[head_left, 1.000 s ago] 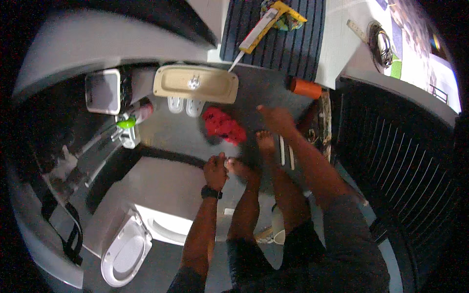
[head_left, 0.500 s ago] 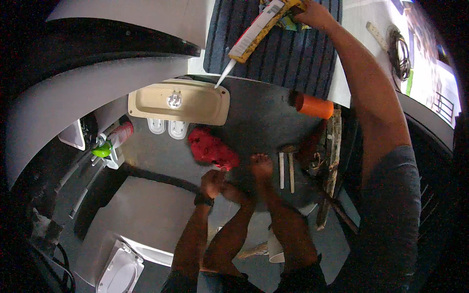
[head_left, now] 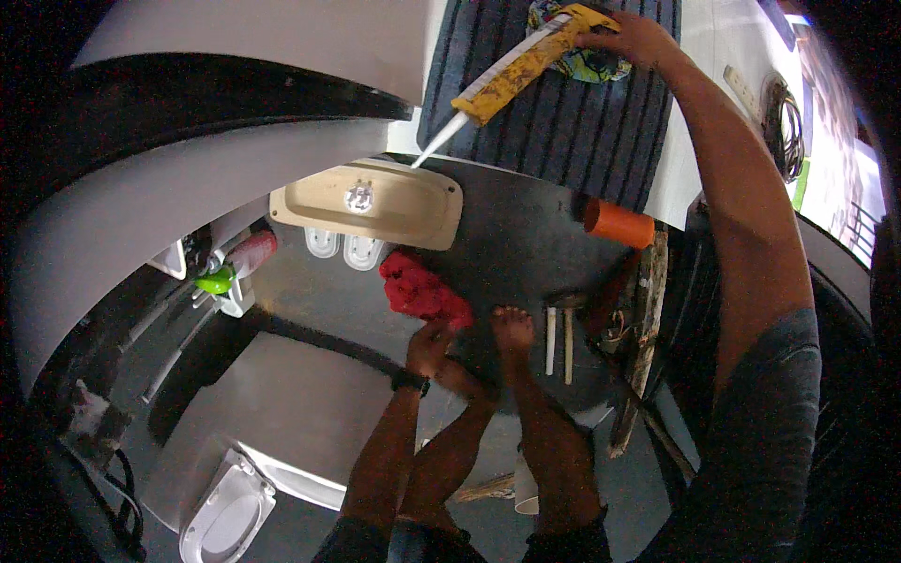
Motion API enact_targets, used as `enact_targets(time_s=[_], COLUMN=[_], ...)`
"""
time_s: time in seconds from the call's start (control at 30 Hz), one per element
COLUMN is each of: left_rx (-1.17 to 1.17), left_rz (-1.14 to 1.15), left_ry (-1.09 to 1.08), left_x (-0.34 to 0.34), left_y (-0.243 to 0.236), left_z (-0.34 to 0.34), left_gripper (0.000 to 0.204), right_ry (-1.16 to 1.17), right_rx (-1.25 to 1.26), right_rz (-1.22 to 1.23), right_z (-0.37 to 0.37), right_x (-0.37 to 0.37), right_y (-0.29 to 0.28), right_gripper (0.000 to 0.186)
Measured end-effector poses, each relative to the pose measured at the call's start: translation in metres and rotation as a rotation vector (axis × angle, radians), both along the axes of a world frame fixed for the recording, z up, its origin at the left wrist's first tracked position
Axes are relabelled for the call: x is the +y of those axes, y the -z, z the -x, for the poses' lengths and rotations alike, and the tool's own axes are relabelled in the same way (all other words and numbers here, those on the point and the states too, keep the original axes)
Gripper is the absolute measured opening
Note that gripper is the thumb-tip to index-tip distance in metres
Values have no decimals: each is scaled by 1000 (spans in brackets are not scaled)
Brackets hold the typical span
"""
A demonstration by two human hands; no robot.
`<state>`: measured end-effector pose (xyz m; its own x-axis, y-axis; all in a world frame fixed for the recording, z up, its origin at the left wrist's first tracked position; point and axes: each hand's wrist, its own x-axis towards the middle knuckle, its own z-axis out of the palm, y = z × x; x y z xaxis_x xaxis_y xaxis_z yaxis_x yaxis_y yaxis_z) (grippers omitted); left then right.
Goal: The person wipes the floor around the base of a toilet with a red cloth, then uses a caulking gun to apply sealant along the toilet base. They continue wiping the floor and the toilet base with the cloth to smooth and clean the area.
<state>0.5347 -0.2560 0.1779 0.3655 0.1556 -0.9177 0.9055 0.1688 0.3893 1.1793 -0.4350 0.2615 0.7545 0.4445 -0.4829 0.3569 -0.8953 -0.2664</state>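
My right hand (head_left: 640, 41) is wrapped round the back end of a yellow caulking gun (head_left: 526, 75) at the top of the view. Its white nozzle (head_left: 441, 139) points down and left, with the tip by the upper right corner of a beige tray-like basin (head_left: 439, 225). A crumpled patterned wrapper (head_left: 601, 66) shows beneath the gun on a dark ribbed mat (head_left: 615, 141). Low in the middle, my left hand (head_left: 429, 349) is closed at the lower end of a red cloth (head_left: 418, 289); its fingertips are partly hidden.
An orange cylinder (head_left: 619, 223) lies right of the basin. Two pale-handled tools (head_left: 568, 347) rest near my bare foot (head_left: 512, 328), beside a weathered wooden piece (head_left: 648, 328). Clear plastic containers (head_left: 361, 253) sit below the basin. A white toilet (head_left: 230, 516) stands lower left; coiled cable (head_left: 784, 117) is upper right.
The caulking gun has rolled, showing more of its yellow side, and its nozzle tip stays near the basin corner. The whole view has shifted slightly. My left hand stays at the red cloth.
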Motion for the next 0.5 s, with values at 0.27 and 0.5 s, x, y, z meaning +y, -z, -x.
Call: enact_targets(time_s=[0.27, 0.5], left_rx=[176, 45], left_rz=[270, 505], left_ry=[-610, -1301], left_x=[-2, -7], left_y=[-42, 0], left_z=[-31, -40], left_gripper=[33, 14], right_ry=[177, 635], right_rx=[-177, 77], right_rz=[-223, -232], right_z=[71, 272], right_x=[-88, -123], right_y=[-35, -92], right_gripper=[71, 45])
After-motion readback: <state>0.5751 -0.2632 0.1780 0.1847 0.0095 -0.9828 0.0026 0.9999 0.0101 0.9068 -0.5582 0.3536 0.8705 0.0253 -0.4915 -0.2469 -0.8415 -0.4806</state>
